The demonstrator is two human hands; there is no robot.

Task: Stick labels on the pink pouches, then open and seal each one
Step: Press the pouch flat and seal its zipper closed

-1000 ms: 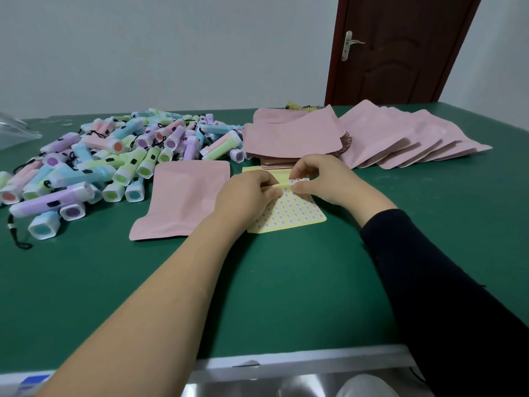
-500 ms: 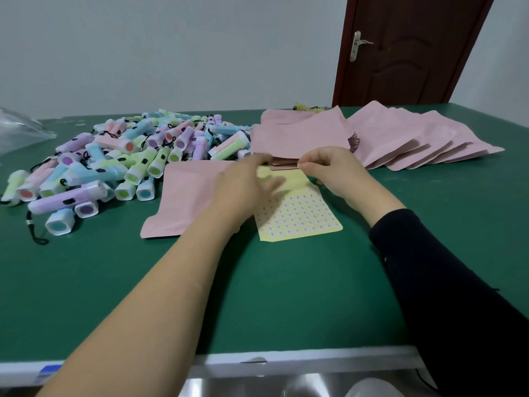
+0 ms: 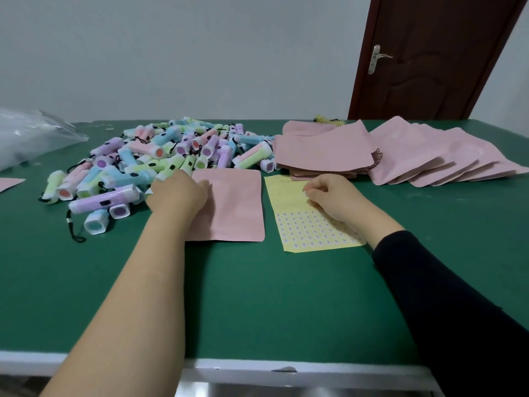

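watching the head cam feed here. one pink pouch (image 3: pixel 234 213) lies flat on the green table (image 3: pixel 257 296), about the middle, long side running near to far. i can't tell from this angle whether its mouth is open or sealed, or what's in it.

the left hand (image 3: pixel 179 193) rests on the pouch's far left corner, fingers fairly straight and laid on the pink face, not wrapped round anything.

just right of the pouch, with a thin strip of green between them, is the yellow label sheet (image 3: pixel 289 202). it has rows of small white labels on its near half and bare backing on the far half. the right hand (image 3: pixel 332 196) sits on the sheet's right side, fingers curled in, thumb and forefinger tips together over the bare part. whether a label is pinched in there i honestly can't tell, too small.

beyond the sheet there's a stack of pouches (image 3: pixel 323 156), the top one curling up. right of that is a fanned row of pouches (image 3: pixel 443 156) overlapping each other.

left of the stack, a pile of flashlights (image 3: pixel 160 161) in pastel pink, blue, green and purple lies loose on the table, right up against the left hand. far left is a crumpled clear plastic bag (image 3: pixel 28 141), contents too blurry to make out. brown door (image 3: pixel 429 53) far right.
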